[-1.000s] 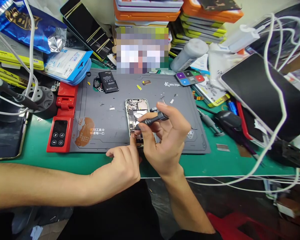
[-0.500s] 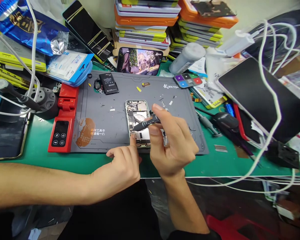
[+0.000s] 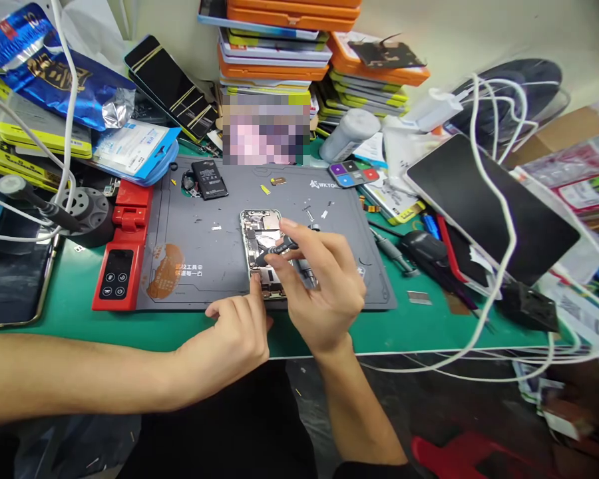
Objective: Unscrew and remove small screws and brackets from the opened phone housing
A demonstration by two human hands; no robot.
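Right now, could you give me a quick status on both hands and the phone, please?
Right hand grips screwdriver, tip down in opened phone. Left hand pins phone's near edge. Loose screws lie on the grey mat.

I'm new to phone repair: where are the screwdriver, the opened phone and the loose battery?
screwdriver (image 3: 275, 250): head view, on its dark shaft, held in the right hand.
opened phone (image 3: 259, 229): head view, on its exposed insides.
battery (image 3: 209, 179): head view, on its black face.

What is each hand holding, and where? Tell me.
Right hand: a dark screwdriver, pinched by its handle. Left hand: holds nothing; a fingertip presses the opened phone's lower edge.
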